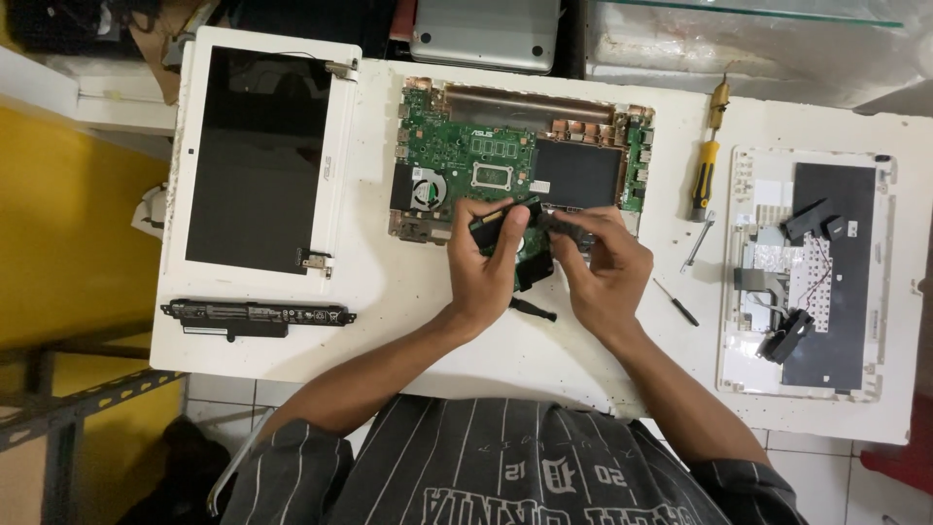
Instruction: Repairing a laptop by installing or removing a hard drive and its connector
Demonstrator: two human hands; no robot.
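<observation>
My left hand and my right hand both grip a small green and black circuit part, held just above the white table, in front of the open laptop base. The laptop base lies face up with its green mainboard, a round fan and a black pad exposed. My fingers cover most of the held part, so its full shape is hidden. A short black piece lies on the table right below my hands.
A detached white-framed laptop screen lies at the left, with a long black battery below it. A yellow-handled screwdriver, a metal tool and a thin black screwdriver lie right of the base. A white keyboard cover rests at far right.
</observation>
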